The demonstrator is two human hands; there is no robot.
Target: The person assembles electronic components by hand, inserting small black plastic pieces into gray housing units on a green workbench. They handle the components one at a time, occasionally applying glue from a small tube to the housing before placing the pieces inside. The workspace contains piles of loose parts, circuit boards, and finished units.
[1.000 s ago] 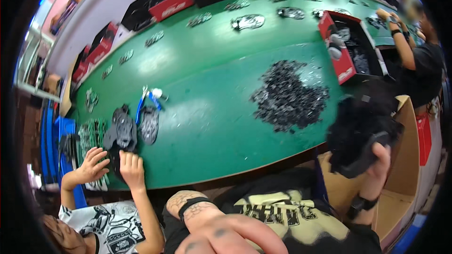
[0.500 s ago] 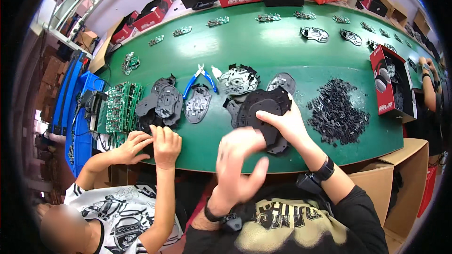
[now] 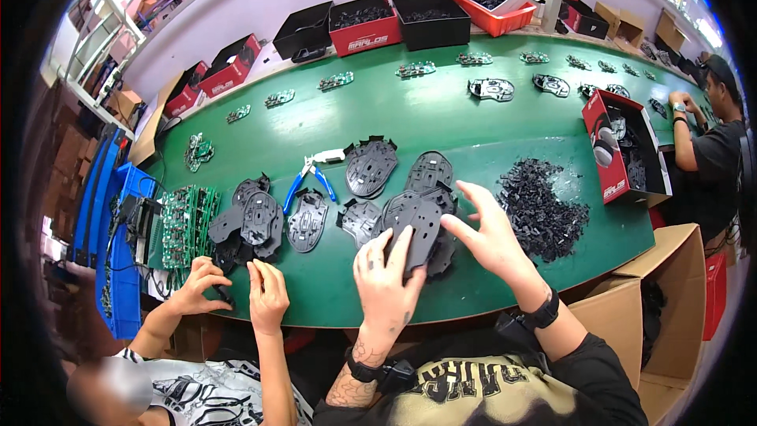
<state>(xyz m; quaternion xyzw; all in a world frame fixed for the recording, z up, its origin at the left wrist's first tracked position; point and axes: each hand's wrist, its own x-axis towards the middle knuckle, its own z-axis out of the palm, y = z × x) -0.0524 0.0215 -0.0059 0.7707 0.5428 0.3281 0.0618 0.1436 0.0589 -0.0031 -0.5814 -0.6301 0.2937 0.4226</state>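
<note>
My left hand point(image 3: 385, 280) is closed on the lower left edge of a black plastic shell plate point(image 3: 415, 225), oval with small holes, tilted above a pile of similar shells. My right hand point(image 3: 498, 235) is open beside it, thumb and fingers spread, the thumb near the plate's right edge. Underneath and behind lie more dark shells point(image 3: 430, 170). A white-and-grey shell point(image 3: 360, 221) lies left of the held plate, and a stacked pair of shells point(image 3: 371, 167) lies farther back. Whether my right thumb touches the plate I cannot tell.
A heap of small black parts point(image 3: 544, 209) lies to the right, near a red box point(image 3: 605, 146). Blue-handled cutters point(image 3: 309, 181) lie left. A co-worker's hands point(image 3: 268, 296) work beside green circuit boards point(image 3: 185, 225). Bins point(image 3: 363, 31) line the back; a cardboard box point(image 3: 615, 308) stands front right.
My left hand, blurred and apart before, has come onto the plate. My right hand, earlier holding the dark shells, has opened and let go. The head view has shifted.
</note>
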